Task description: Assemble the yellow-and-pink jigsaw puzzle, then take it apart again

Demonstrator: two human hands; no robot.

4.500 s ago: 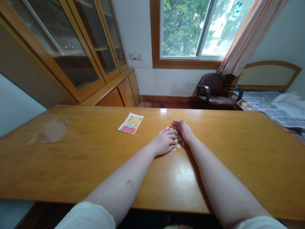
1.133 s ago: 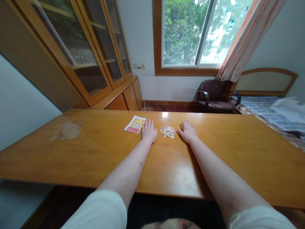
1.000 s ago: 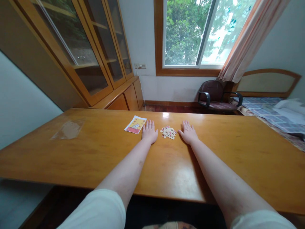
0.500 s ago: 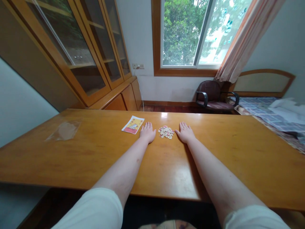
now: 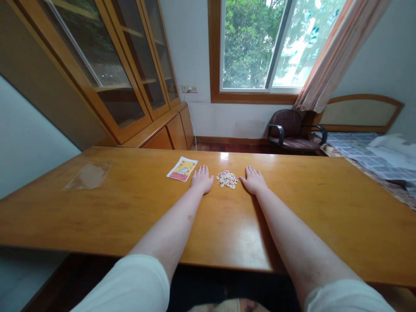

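Between my two hands lies a small heap of jigsaw puzzle pieces (image 5: 227, 179), mostly pale with some pink ones, on the wooden table (image 5: 146, 216). My left hand (image 5: 202, 180) rests flat just left of the heap, its fingers stretched forward and holding nothing. A picture card (image 5: 182, 169), yellow and pink with a white animal figure, lies close to the left of that hand. To the right of the pieces, my right hand (image 5: 254, 180) lies flat with its thumb out toward them and nothing in it.
A clear plastic bag (image 5: 91, 175) lies at the table's left. Beyond the table are a glass-doored cabinet (image 5: 130, 65), an armchair (image 5: 287, 128) under the window, and a bed (image 5: 364, 147) at the right.
The view has shifted very slightly. Both hands, the pieces and the card stay in the same places on the table.
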